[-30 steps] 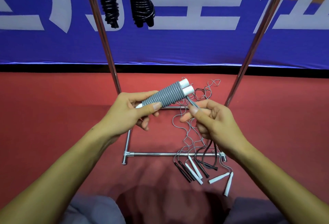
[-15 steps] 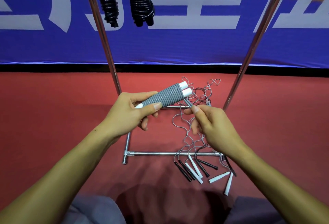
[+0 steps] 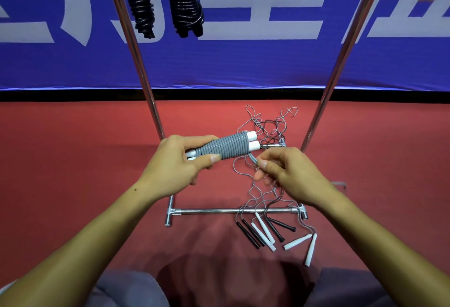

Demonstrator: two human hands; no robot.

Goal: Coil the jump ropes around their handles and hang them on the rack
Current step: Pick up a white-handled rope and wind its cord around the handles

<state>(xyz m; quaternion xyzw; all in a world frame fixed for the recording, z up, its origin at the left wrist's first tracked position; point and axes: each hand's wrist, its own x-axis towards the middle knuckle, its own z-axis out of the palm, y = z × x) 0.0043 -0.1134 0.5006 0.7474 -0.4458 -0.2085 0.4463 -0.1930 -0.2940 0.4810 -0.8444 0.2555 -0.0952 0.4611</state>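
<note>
Now left hand [image 3: 177,163] grips the coiled grey rope [image 3: 226,147] | right hand [image 3: 287,172] pinches its loose end [image 3: 252,158] | rack [image 3: 233,211] behind.

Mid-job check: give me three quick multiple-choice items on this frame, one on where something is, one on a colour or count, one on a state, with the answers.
1. Where are the loose ropes?
A. On the floor by the rack's base
B. Hung from the top
C. In the left hand

2. How many black coiled bundles hang at the top?
A. None
B. Two
C. Five

3. What is the right hand doing?
A. Hanging empty
B. Pressing flat on the floor
C. Pinching the grey rope's free end

Answers:
1. A, since the tangle and its black and white handles lie on the red floor around the base bar.
2. B, since two black bundles hang side by side.
3. C, since its thumb and fingers pinch the short tail beside the grey coil, which the left hand grips.
</note>
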